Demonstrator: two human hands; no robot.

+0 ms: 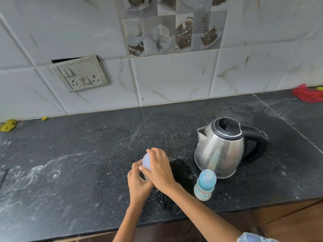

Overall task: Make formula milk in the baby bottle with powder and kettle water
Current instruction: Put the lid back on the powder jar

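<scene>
Steel is catching the light on the kettle [220,151], which is standing upright on the dark speckled worktop [87,154] with its black lid shut, its spout pointing left and its black handle pointing right. Just in front of the kettle, close to the worktop's front edge, the baby bottle [204,186] is standing upright with its pale blue cap on; whether it is touching the kettle cannot be told.

Left of the kettle, both hands are meeting over a small container [145,176] with a pale lilac lid [146,161]. The right hand [159,169] is curling over the lid from above, fingers closed around its rim. The left hand [138,180] is wrapping around the container's body from below and the left, gripping it. Most of the container is hidden by the hands, so its contents cannot be told.

Far left of the kettle, a yellow cloth [7,125] is lying against the tiled wall [174,79]. Behind and right of the kettle, a red cloth [307,94] is lying at the wall's foot. A switch plate [81,74] is sitting on the wall, up and left of the kettle.
</scene>
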